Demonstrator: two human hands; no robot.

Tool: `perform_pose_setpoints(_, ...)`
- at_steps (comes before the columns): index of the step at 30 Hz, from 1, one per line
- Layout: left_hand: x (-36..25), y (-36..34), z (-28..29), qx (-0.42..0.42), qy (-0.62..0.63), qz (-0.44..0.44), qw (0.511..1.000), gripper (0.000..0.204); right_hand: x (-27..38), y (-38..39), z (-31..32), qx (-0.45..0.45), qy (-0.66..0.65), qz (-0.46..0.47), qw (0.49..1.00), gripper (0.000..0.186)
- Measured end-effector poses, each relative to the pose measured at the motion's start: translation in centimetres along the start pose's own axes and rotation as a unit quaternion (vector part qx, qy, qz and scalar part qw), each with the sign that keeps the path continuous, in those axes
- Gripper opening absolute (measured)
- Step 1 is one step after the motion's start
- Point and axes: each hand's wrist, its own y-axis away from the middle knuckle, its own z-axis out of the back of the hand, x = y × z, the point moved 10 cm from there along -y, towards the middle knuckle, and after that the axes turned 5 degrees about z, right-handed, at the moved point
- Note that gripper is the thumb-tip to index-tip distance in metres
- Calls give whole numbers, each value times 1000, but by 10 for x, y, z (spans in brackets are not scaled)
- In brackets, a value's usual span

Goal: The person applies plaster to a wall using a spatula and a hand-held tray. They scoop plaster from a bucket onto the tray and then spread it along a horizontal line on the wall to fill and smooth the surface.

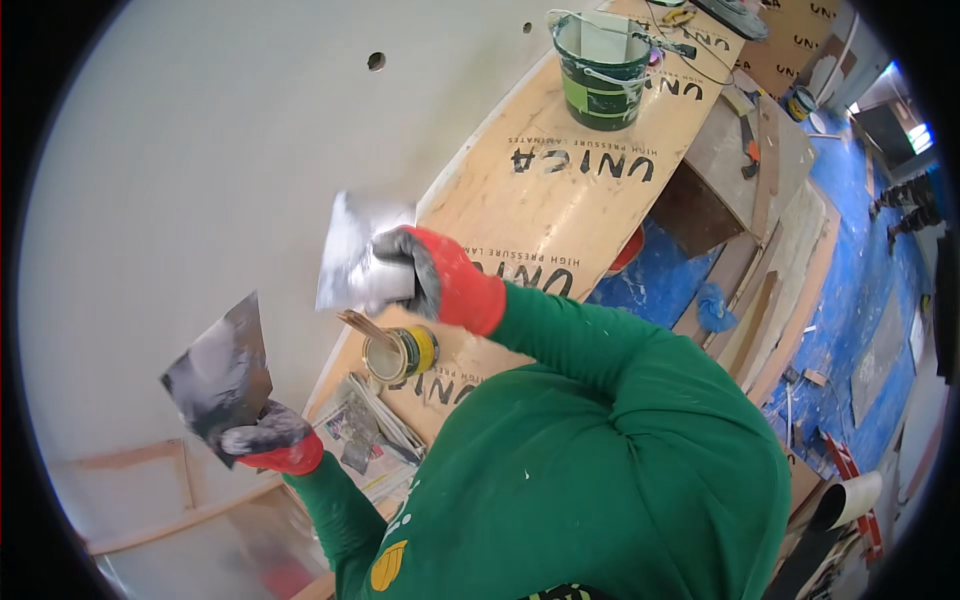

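Note:
My left hand (270,438), in a red and grey glove, is closed round a dark metal filling knife (222,370), its wide blade smeared with pale filler. My right hand (438,278), gloved the same way, grips a second broad filling knife (352,255) with a bright, slightly blurred blade. This blade is close to the pale wall (230,160); whether it touches is hard to tell. Both handles are mostly hidden in my gloves. Below my right hand, a small yellow-labelled tin (420,347) stands on a plywood plank (480,215), with wooden sticks (368,326) by its rim.
A dark green bucket (603,85) with filler smears and a tool across it stands farther along the plank. Newspapers (360,430) lie beside the tin. Two round holes pierce the wall. To the right are stacked boards (775,300) and blue floor sheeting (850,250).

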Motion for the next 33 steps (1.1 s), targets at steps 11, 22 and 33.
perform_pose_setpoints(11,-80,-56,-63,374,222,-150,888,44,50,30,-19,34,-35,-57,997,36)
perform_pose_setpoints(22,-51,-58,-53,293,230,-18,928,40,401,-153,102,-299,725,451,425,39)
perform_pose_setpoints(33,-34,-38,-74,320,205,119,917,51,323,-171,105,-242,741,383,496,33)
